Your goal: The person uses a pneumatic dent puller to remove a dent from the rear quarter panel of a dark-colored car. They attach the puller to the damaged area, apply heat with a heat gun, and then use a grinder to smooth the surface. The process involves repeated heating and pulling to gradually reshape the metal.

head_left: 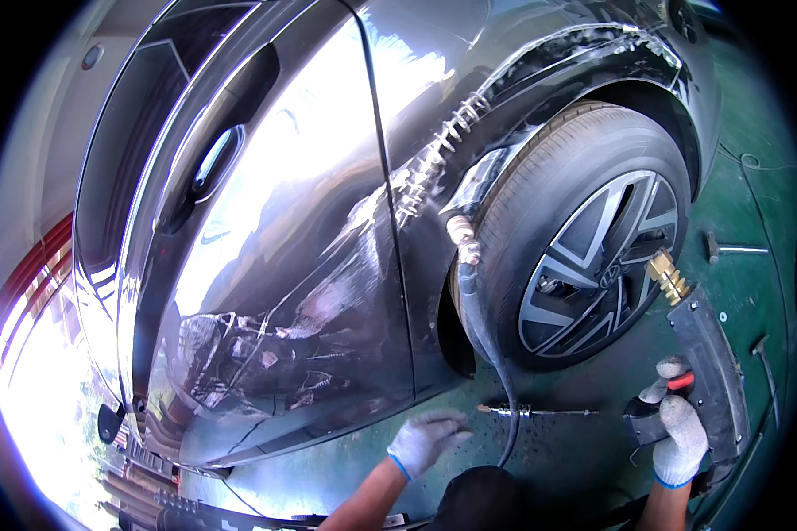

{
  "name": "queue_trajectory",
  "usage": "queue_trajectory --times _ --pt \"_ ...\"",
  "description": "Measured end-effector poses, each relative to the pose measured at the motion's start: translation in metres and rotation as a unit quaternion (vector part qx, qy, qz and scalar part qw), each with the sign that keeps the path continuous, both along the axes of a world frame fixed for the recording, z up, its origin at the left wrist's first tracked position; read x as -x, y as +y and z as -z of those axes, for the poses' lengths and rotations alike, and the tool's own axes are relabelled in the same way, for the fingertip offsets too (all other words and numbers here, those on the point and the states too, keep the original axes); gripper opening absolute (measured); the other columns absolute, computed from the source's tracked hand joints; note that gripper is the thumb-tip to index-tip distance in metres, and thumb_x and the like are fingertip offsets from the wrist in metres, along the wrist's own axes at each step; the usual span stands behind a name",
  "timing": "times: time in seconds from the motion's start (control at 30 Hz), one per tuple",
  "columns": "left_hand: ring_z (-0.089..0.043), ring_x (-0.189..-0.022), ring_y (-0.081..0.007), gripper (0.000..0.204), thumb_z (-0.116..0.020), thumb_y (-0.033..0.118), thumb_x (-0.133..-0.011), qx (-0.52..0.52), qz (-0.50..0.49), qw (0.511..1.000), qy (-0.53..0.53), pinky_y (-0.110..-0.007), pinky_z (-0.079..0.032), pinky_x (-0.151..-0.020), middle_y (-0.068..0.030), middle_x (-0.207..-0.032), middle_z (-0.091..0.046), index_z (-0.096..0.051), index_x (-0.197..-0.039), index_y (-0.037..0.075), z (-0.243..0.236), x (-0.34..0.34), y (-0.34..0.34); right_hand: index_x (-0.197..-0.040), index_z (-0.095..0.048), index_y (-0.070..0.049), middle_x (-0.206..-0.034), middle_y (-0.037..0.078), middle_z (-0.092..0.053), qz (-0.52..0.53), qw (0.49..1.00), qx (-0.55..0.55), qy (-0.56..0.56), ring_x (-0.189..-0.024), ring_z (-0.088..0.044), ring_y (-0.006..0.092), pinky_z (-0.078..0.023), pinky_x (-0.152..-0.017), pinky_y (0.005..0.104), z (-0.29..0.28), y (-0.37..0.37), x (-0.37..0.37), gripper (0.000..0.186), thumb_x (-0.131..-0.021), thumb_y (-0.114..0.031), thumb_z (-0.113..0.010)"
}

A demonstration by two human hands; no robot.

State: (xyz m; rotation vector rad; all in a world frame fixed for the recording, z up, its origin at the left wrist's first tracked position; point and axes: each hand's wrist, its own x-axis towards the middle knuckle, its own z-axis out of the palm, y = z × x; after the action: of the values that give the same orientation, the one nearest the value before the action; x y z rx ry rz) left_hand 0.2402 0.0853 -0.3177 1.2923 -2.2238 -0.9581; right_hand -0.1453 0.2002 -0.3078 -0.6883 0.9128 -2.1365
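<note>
My left hand [427, 440], in a white glove with a blue cuff, hovers over the floor with its fingers stretched out and nothing in it. My right hand [680, 435], also gloved, wraps round the handle of a dark grey gun-like tool [710, 358] with a red trigger and a ribbed brass-coloured tip [669, 276]. That tip points toward the car's wheel [607, 257]. Ahead stands a dark car with a scraped, dented door [328, 301]. A row of small metal rings [452, 133] stands on the damaged panel behind the door gap.
A thick grey cable [487, 341] hangs from a metal clamp [462, 237] at the wheel arch. Under it on the green floor lies a slim rod tool [540, 411]. Two hammers, one [735, 250] near the wheel and another [767, 367] farther right, lie beside the gun.
</note>
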Motion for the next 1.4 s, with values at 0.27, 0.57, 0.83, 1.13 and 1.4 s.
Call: queue_trajectory --times 0.27,0.57,0.83,1.13,1.4 --pt "-0.071 -0.090 -0.0235 0.023 -0.060 0.010 -0.101 0.040 -0.035 0.954 0.296 -0.037 -0.062 -0.080 -0.0203 -0.109 -0.066 -0.051 -0.120 0.000 -0.184 0.062 -0.042 -0.130 -0.053 0.005 -0.096 0.013 -0.064 0.003 0.999 -0.036 0.001 -0.086 -0.063 0.0232 -0.053 -0.081 0.0363 0.004 -0.003 -0.004 0.052 -0.086 -0.016 -0.072" --pt "-0.070 -0.085 -0.0274 0.016 -0.074 0.006 -0.083 0.580 0.106 0.797 -0.134 -0.036 -0.055 -0.076 -0.0111 -0.092 -0.071 -0.075 -0.098 0.006 -0.283 0.114 -0.094 -0.130 -0.056 0.004 -0.100 0.012 -0.065 -0.035 0.998 -0.050 0.010 -0.087 -0.064 0.0207 -0.054 -0.082 0.0351 -0.014 -0.008 -0.017 0.053 -0.086 -0.018 -0.075" --pt "-0.067 -0.082 -0.0301 0.019 -0.076 0.009 -0.079 0.626 0.146 0.733 -0.222 -0.040 -0.054 -0.071 -0.0085 -0.089 -0.066 -0.073 -0.098 0.010 -0.298 0.117 -0.100 -0.130 -0.057 0.005 -0.102 0.013 -0.066 -0.091 0.993 -0.080 -0.003 -0.091 -0.064 0.0206 -0.054 -0.083 0.0341 0.002 -0.012 -0.030 0.050 -0.086 -0.014 -0.073" --pt "-0.068 -0.084 -0.0295 0.020 -0.080 0.010 -0.076 0.588 0.187 0.749 -0.243 -0.039 -0.054 -0.074 -0.0094 -0.088 -0.068 -0.074 -0.095 0.008 -0.310 0.118 -0.106 -0.133 -0.055 0.004 -0.115 0.014 -0.064 -0.180 0.980 -0.051 -0.071 -0.094 -0.063 0.0219 -0.053 -0.086 0.0344 0.012 -0.014 -0.032 0.051 -0.086 -0.007 -0.070" --pt "-0.066 -0.085 -0.0296 0.022 -0.078 0.012 -0.076 0.619 0.180 0.721 -0.255 -0.040 -0.054 -0.074 -0.0076 -0.090 -0.067 -0.074 -0.097 0.012 -0.309 0.118 -0.107 -0.136 -0.053 0.001 -0.122 0.014 -0.062 -0.192 0.979 -0.070 -0.007 -0.094 -0.063 0.0229 -0.055 -0.083 0.0365 0.009 -0.014 -0.035 0.056 -0.086 -0.010 -0.074"
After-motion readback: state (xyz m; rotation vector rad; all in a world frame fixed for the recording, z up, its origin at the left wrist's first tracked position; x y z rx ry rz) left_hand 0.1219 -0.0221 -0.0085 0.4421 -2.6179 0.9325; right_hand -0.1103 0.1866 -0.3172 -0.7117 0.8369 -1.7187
